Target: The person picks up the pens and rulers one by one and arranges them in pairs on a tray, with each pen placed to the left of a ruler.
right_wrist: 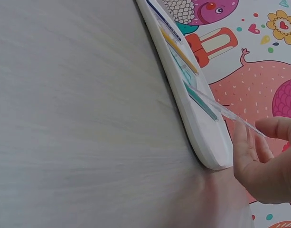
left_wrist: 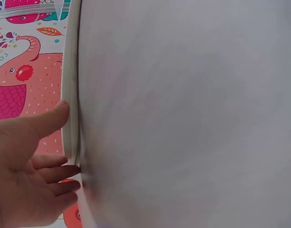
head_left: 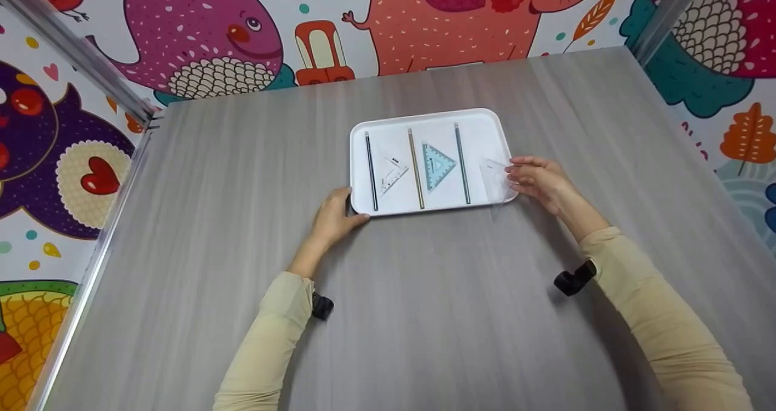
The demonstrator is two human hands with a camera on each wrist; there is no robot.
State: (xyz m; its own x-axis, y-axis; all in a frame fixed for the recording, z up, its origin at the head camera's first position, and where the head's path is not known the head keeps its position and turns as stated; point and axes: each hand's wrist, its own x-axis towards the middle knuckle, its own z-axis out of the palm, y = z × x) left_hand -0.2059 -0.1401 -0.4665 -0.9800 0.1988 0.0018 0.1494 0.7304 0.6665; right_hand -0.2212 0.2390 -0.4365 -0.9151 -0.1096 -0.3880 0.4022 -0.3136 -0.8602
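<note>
A white tray (head_left: 388, 126) lies on the table, with a dark pencil (head_left: 371, 171), a yellow pencil (head_left: 416, 170) and a green pencil (head_left: 462, 163) spaced across it. Between them are a clear set square (head_left: 393, 179) and a light-blue set square (head_left: 436, 166). My left hand (head_left: 333, 218) holds the tray's near left corner, thumb on the front rim and fingers along the left side. Over the tray's right end, my right hand (head_left: 541, 180) pinches a clear plastic triangle (right_wrist: 235, 117), seen nearly edge-on in the right wrist view; it looks like another set square.
The wood-grain table (head_left: 242, 156) extends around the tray. Printed cartoon walls (head_left: 448, 23) rise behind and at both sides, with metal posts (head_left: 91, 53) at the corners. A black wrist camera (head_left: 573, 277) hangs at the right cuff.
</note>
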